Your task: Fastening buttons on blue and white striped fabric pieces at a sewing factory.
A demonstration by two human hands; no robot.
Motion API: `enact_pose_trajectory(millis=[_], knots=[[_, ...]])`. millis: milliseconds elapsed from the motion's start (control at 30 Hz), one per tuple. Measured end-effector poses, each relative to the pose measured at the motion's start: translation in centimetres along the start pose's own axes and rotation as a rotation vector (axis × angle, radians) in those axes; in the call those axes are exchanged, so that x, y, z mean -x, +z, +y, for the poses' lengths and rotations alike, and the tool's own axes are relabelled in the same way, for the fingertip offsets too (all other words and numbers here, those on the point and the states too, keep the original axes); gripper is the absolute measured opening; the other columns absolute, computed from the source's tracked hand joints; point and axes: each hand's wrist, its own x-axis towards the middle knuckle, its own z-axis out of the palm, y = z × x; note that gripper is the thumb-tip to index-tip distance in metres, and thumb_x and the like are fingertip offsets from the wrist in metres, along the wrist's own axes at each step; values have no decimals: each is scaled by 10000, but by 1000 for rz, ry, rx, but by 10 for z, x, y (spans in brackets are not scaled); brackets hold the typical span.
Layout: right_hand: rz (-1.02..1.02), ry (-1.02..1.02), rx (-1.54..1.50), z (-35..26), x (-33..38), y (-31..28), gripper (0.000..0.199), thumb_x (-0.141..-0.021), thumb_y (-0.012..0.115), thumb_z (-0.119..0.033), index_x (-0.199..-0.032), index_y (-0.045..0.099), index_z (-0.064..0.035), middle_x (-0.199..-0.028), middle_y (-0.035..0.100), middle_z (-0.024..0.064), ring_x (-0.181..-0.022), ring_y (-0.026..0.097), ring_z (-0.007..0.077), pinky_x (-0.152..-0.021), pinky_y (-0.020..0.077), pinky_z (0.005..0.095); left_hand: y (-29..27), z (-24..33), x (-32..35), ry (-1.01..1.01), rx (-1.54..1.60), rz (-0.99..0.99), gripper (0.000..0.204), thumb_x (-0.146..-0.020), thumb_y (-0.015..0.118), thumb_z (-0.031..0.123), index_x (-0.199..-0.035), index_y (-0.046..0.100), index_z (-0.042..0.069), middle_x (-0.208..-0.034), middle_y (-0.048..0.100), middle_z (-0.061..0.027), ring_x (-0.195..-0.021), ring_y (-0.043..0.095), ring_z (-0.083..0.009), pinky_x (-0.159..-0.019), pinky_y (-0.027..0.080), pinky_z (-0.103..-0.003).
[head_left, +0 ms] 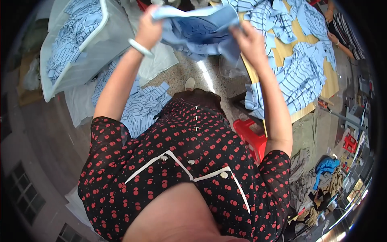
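A light blue garment (195,30) hangs stretched between my two raised hands, its pale upper band pulled wide. Its exact kind does not show, and motion blurs parts of it. My left hand (150,33), with a pale bangle on the wrist, is closed on the band's left end. At the opposite end, my right hand (250,42) grips the cloth beside the table's edge. More blue garments with dark stripes (300,76) lie on the wooden table (331,82) to my right.
A white plastic bin (102,50) full of striped blue garments stands at the left. Below it, more striped cloth (145,107) lies heaped. Red plastic stool (253,135) under the table's near end. Another person's hand (332,38) rests near the table's far right.
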Motion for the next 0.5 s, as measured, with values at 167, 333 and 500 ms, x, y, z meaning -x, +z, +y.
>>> enact_pose_trajectory(millis=[167, 333, 500], knots=[[-56, 84, -676, -72, -48, -18, 107, -799, 498, -99, -778, 537, -1, -644, 519, -4, -606, 454, 68, -549, 376, 209, 15, 73, -29, -230, 561, -290, 348, -700, 561, 2, -1039, 484, 11, -973, 508, -65, -870, 484, -129, -704, 419, -252], [-41, -141, -562, -93, -50, -22, 107, -787, 530, -113, -785, 540, -6, -625, 514, 1, -582, 443, 79, -538, 375, 229, 32, 107, -44, -109, 347, -421, 402, -663, 484, -7, -1062, 493, 38, -796, 542, -5, -613, 512, -81, -537, 415, -197], [233, 232, -495, 0, 2, -50, 243, -772, 566, -285, -820, 563, -47, -717, 565, -34, -488, 401, 57, -439, 338, 207, 16, 115, -53, -180, 543, -413, 249, -737, 488, 12, -982, 530, -4, -868, 591, -76, -787, 569, -152, -673, 460, -259]])
